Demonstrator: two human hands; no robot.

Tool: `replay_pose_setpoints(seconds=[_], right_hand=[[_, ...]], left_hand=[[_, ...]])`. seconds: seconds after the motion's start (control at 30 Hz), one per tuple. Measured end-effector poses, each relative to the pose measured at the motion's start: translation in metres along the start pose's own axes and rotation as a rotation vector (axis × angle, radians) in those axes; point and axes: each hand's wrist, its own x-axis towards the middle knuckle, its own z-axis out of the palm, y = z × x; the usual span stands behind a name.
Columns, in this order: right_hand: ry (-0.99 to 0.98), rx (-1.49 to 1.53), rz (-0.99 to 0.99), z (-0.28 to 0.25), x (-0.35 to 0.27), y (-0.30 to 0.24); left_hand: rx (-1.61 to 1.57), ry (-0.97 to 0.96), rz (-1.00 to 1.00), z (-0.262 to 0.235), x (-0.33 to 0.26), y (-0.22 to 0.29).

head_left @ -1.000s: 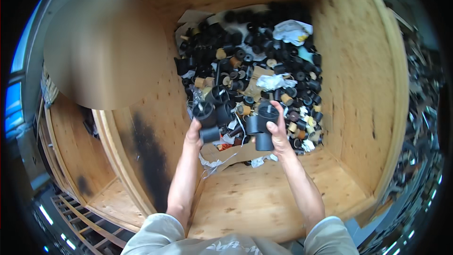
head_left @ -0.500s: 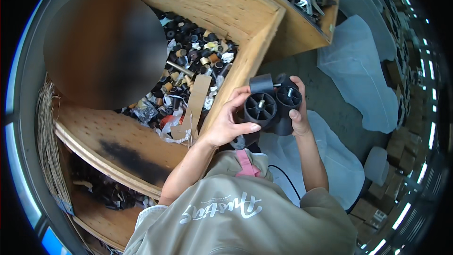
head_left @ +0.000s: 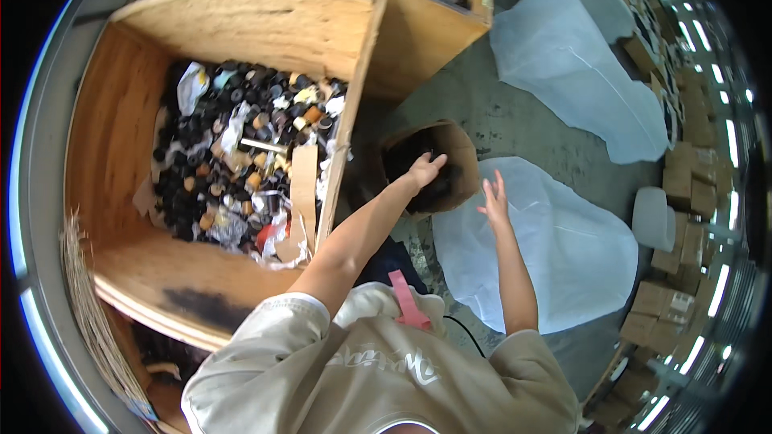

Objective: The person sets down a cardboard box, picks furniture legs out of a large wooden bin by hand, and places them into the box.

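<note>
My left hand (head_left: 425,170) reaches over an open cardboard box (head_left: 460,151) on the floor, fingers stretched out and nothing in them. Dark pieces (head_left: 410,153) lie inside the box; shadow and my hand keep me from telling them apart. Just right of the box, my right hand (head_left: 495,199) is raised with its fingers spread, also holding nothing. To the left of my left forearm stands a large wooden bin (head_left: 366,56), filled with many small black and tan round pieces (head_left: 201,185), scraps of plastic and a flat cardboard strip (head_left: 304,193).
A second wooden bin (head_left: 434,40) with metal and dark parts stands beyond. White sheets (head_left: 555,249) cover something at my right, and another white sheet (head_left: 571,72) lies farther off. A grey-white chair back (head_left: 653,219) and stacked cartons (head_left: 659,305) are at the far right.
Half a second ago both hands held several black round plastic feet with threaded bolts; both have let go of them. My hands have moved apart, and the view has shifted, showing more of the bin.
</note>
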Motion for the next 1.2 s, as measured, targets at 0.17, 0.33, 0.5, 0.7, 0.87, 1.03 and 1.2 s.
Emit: replay_pose_setpoints(seconds=[0.17, 0.33, 0.5, 0.7, 0.87, 1.03, 1.2], right_hand=[[0.123, 0.047, -0.037, -0.051, -0.038, 0.056], [-0.037, 0.103, -0.313, 0.045, -0.037, -0.073], [-0.272, -0.022, -0.741, 0.154, -0.011, -0.210], [-0.872, -0.591, -1.007, 0.342, -0.002, -0.296], [-1.232, -1.001, -1.157, 0.507, 0.036, -0.259], [-1.437, -1.272, -1.075, 0.668, 0.063, -0.198], [-1.357, -1.127, -1.217, 0.856, 0.120, -0.109]], left_hand=[[0.076, -0.061, 0.666, 0.020, -0.104, 0.068], [0.209, 0.463, 1.014, -0.128, -0.240, 0.099], [0.207, 0.940, 0.398, -0.238, -0.243, -0.038], [0.106, 1.025, -0.088, -0.336, -0.234, -0.201], [-0.024, 1.090, -0.419, -0.431, -0.224, -0.287], [0.081, 1.112, -0.674, -0.537, -0.205, -0.356], [0.284, 1.283, -0.604, -0.661, -0.158, -0.430]])
